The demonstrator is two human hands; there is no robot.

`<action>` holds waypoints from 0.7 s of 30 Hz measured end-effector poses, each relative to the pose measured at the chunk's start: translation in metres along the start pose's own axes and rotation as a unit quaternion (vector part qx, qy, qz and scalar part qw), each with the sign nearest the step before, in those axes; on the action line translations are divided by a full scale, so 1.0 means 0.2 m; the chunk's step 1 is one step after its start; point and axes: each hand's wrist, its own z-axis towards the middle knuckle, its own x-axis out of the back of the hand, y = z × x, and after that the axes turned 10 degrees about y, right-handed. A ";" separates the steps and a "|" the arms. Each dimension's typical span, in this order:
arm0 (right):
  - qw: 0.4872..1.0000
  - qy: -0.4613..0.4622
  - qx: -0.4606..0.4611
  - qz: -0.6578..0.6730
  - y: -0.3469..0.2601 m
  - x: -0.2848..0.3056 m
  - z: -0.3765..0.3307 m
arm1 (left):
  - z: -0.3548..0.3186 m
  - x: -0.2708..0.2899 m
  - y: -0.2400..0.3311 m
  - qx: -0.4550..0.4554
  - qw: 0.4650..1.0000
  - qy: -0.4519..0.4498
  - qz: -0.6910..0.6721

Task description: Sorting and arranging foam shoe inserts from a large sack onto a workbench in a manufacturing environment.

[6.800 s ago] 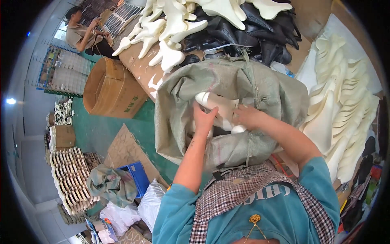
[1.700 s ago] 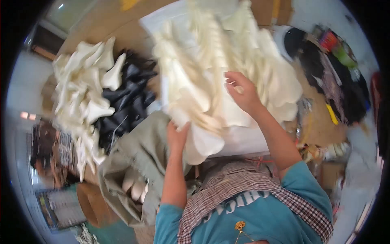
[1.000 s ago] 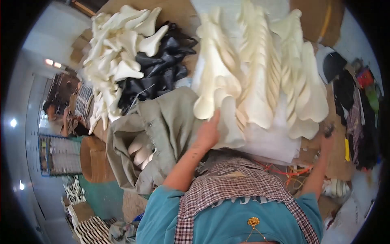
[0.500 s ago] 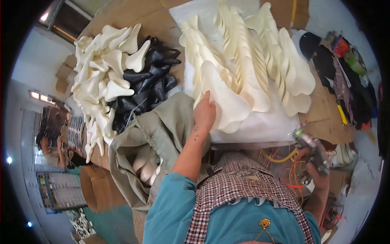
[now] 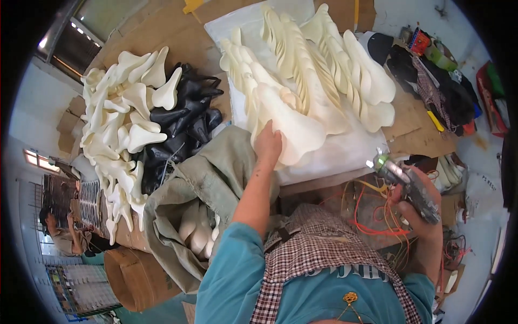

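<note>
A: Begin nearest your body. Why is the gun-shaped tool [image 5: 420, 197] held that way?

B: Your right hand [image 5: 414, 217] is wrapped around its dark body, presumably to control its tip well apart from your apron [image 5: 324, 248]. To the left, the sack [image 5: 229, 156] has its mouth folded back, which likely leaves the pale pieces [image 5: 197, 232] inside within reach.

A: And beyond?

B: The front cream piece [image 5: 294, 132] lies at the near end of the left row [image 5: 245, 59] on the white sheet [image 5: 359, 156], broad end toward you. Overlapping probably saves room; the sheet probably shields surfaces from the cardboard [image 5: 421, 137]. Farther left, black pieces [image 5: 183, 113] sit beside a heap of cream pieces [image 5: 127, 124], apparently separated by colour.

A: State the hand poses.

B: Right: forearm rising from the lower edge, tool tip angled up and left. Left: arm extended forward, your left hand [image 5: 268, 143] on the front piece's left edge, one finger straight, likely steadying it. The underside is hidden; whether you grip it cannot be told.
</note>
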 end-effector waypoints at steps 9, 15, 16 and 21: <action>0.980 -0.111 -0.004 -0.162 -0.03 0.10 -0.06 | 0.03 -0.05 0.03 0.037 0.999 -0.020 -0.002; 0.996 -0.051 -0.061 0.031 -0.01 0.10 -0.05 | 0.30 0.03 -0.19 0.086 0.996 -0.017 -0.001; 0.997 -0.033 -0.069 0.031 0.04 0.13 -0.04 | 0.37 0.21 -0.05 0.129 0.915 0.003 -0.382; 0.994 -0.049 -0.092 -0.031 0.08 0.19 -0.12 | 0.34 0.50 -0.11 0.124 0.856 0.051 -0.499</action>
